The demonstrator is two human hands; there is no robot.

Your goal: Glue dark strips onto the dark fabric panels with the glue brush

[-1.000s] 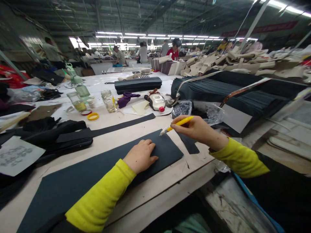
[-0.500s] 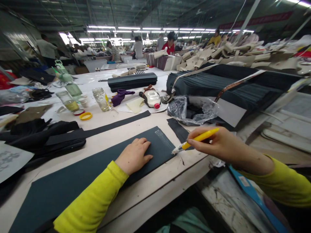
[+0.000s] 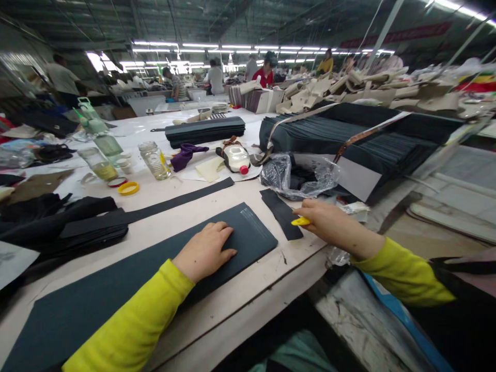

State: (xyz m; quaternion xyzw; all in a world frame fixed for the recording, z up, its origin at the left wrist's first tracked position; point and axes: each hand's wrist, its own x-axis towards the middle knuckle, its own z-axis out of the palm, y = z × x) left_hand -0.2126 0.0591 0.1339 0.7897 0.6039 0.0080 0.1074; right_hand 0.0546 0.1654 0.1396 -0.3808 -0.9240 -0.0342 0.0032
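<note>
2 bare hands work over a pale table (image 3: 248,281) on which a long dark panel (image 3: 116,292) lies flat, running from the lower left toward the middle of the view. The left hand (image 3: 205,250) rests palm down on the panel, thumb set apart from loosely extended fingers, with nothing in its grasp. Faint pale lines (image 3: 254,222) mark the panel's surface near its far right end. The right hand (image 3: 325,219), beyond that end, is closed around a yellow-handled tool (image 3: 301,221); the tool's other end appears to be hidden by the hand, so its form cannot be told.

Just beside the right hand lies a short dark strip (image 3: 282,212); behind it sits a clear plastic bag (image 3: 271,173) with dark contents. A long dark strip (image 3: 186,200) stretches behind the panel. Farther back stand 2 glass jars (image 3: 154,161), with a yellow ring (image 3: 128,188) near them, a purple cloth (image 3: 187,156) and a white bottle (image 3: 236,157) with a red cap. At right rises a strapped stack of dark sheets (image 3: 310,132).
</note>
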